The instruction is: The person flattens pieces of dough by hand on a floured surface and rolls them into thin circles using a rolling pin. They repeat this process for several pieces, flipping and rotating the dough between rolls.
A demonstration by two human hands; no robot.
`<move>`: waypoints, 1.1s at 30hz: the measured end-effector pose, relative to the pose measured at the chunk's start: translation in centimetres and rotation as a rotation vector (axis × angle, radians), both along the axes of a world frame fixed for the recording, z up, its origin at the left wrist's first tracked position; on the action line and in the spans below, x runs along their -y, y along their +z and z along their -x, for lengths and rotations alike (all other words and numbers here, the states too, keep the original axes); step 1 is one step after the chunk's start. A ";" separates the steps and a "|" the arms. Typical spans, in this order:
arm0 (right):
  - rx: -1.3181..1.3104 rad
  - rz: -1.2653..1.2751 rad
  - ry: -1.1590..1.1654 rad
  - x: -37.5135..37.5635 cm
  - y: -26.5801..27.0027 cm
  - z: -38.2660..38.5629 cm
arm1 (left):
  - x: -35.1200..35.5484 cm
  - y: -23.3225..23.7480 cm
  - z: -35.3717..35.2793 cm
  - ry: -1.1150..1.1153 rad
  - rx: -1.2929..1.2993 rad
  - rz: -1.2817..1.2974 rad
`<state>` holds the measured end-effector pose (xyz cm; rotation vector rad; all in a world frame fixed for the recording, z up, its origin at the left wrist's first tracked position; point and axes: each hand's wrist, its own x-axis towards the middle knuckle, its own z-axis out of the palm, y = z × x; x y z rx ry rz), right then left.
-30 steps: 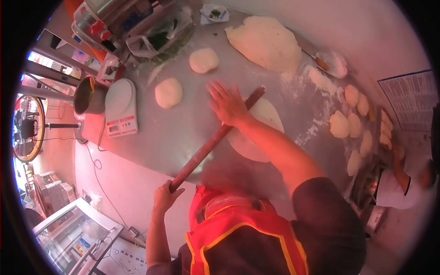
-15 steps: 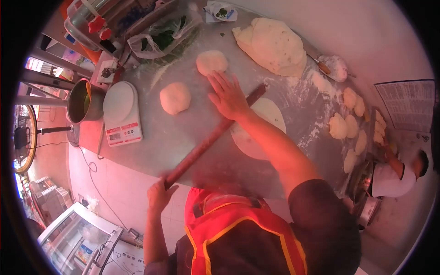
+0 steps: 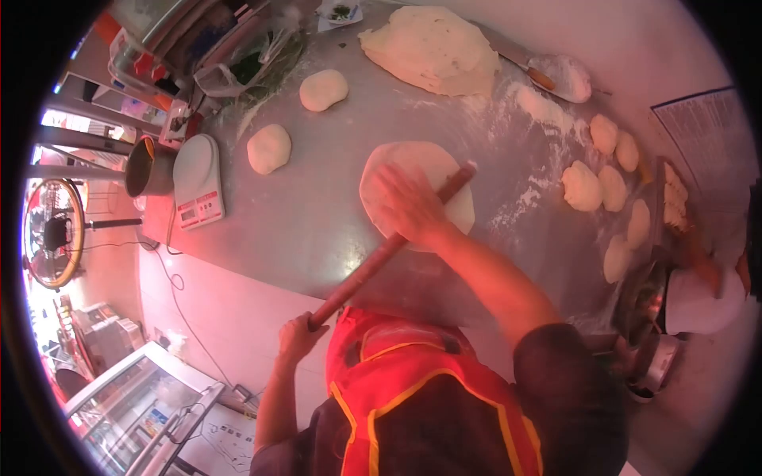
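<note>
Gripping the near end of the rolling pin [image 3: 357, 279], L hand [image 3: 297, 337] is curled tight round it, just past the table's [image 3: 333, 198] near edge. R hand [image 3: 413, 202] is open & a bit blurred, heel over the pin, fingers out over the dough round [image 3: 421, 155]; can't tell how firmly it presses. Round lies flat on the table in front of the person, pin slanting across its lower R part, far tip close to the round's edge. 2 dough balls [image 3: 270, 149] sit apart, up & L, w/ a white scale [image 3: 195, 178] & metal pot [image 3: 149, 170] further L. Big dough mass [image 3: 432, 51] at the far side; smaller dough pieces [image 3: 583, 188] on R, nr scattered flour [image 3: 516, 206]. Co-worker [image 3: 702, 300] in white at far R.
</note>
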<state>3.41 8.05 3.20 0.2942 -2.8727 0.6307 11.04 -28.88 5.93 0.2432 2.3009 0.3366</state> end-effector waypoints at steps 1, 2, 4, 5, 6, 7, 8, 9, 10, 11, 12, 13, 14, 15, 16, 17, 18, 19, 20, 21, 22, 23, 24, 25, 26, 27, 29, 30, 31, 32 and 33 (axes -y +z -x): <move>0.051 -0.026 -0.018 -1.2 0.1 -2.9 | -0.6 -0.4 -0.9 0.005 0.001 0.014; 0.111 -0.049 -0.038 -2.2 0.1 -6.6 | -1.4 -0.8 -2.1 -0.019 -0.028 0.007; 0.079 -0.036 0.011 -4.9 0.0 -13.0 | -3.1 -1.6 -4.1 -0.062 -0.108 -0.011; 0.080 -0.046 0.005 -5.8 0.7 -15.3 | -3.7 -1.5 -4.4 -0.090 -0.167 -0.002; 0.088 -0.051 -0.001 -6.6 1.4 -16.9 | -4.0 -1.0 -3.6 -0.141 -0.221 0.005; 0.053 -0.144 -0.085 -7.5 1.6 -17.6 | -4.6 -0.5 -1.6 -0.193 -0.272 0.014; 0.024 -0.238 -0.166 -8.5 1.6 -18.4 | -5.3 -0.1 0.5 -0.241 -0.318 0.024; 0.015 -0.212 -0.234 -9.8 1.1 -19.6 | -6.0 0.0 3.4 -0.341 -0.418 -0.092; 0.006 -0.186 -0.306 -10.8 0.1 -21.1 | -8.1 1.9 6.6 -0.471 -0.463 -0.116; -0.001 -0.158 -0.385 -10.7 -0.5 -22.2 | -10.1 2.9 9.7 -0.574 -0.490 -0.179; 0.041 -0.111 -0.464 -9.8 -0.4 -23.2 | -12.1 3.1 12.5 -0.652 -0.580 -0.210; 0.085 -0.067 -0.547 -8.5 0.4 -24.4 | -14.0 2.9 14.9 -0.733 -0.667 -0.247; 0.136 -0.024 -0.632 -7.2 0.9 -25.6 | -15.7 2.4 16.7 -0.718 -0.696 -0.295; 0.203 -0.015 -0.713 -5.8 1.0 -26.3 | -17.2 1.9 18.0 -0.702 -0.723 -0.343; 0.267 -0.005 -0.794 -4.2 0.9 -26.2 | -18.5 1.2 18.9 -0.694 -0.726 -0.382; 0.333 0.006 -0.873 -3.2 0.8 -25.5 | -19.8 0.2 19.6 -0.684 -0.726 -0.419; 0.301 -0.101 -0.963 -2.6 0.4 -24.3 | -21.0 -0.7 20.3 -0.675 -0.725 -0.452; 0.270 -0.211 -1.047 -2.4 -0.1 -22.5 | -22.6 -1.5 21.3 -0.673 -0.723 -0.445; 0.240 -0.326 -1.127 -2.8 -0.7 -20.8 | -24.8 -2.4 22.3 -0.669 -0.721 -0.440; 0.275 -0.344 -1.170 -5.2 -0.9 -19.2 | -27.2 -3.2 23.3 -0.666 -0.721 -0.440; 0.311 -0.363 -1.213 -8.5 -0.8 -17.9 | -30.0 -3.8 24.3 -0.694 -0.791 -0.421; 0.268 -0.381 -1.244 -11.3 -0.9 -16.5 | -33.1 -4.0 25.8 -0.724 -0.874 -0.408; 0.220 -0.401 -1.273 -13.7 -1.1 -15.3 | -35.9 -3.8 27.5 -0.755 -0.957 -0.473; 0.211 -0.387 -1.258 -15.0 -1.3 -14.8 | -37.8 -3.7 28.3 -0.783 -1.024 -0.535; 0.209 -0.371 -1.242 -15.7 -1.4 -14.7 | -38.4 -3.7 28.4 -0.810 -1.083 -0.595; 0.196 -0.355 -1.226 -15.9 -1.3 -14.5 | -37.8 -3.5 28.2 -0.831 -1.024 -0.582; 0.233 -0.261 -1.184 -11.6 -1.9 -16.5 | -34.4 -2.3 27.3 -0.862 -0.912 -0.549; 0.251 -0.211 -1.162 -8.3 -1.7 -17.7 | -31.2 -3.6 27.0 -0.900 -0.786 -0.503; 0.381 -0.087 -1.200 -4.7 -0.4 -17.8 | -26.8 -4.1 26.2 -0.895 -0.727 -0.517; 0.513 0.039 -1.235 -1.3 0.9 -18.3 | -22.9 -4.3 25.2 -0.891 -0.664 -0.532; 0.437 0.004 -1.185 1.0 1.1 -19.5 | -20.6 -4.6 24.8 -0.901 -0.699 -0.553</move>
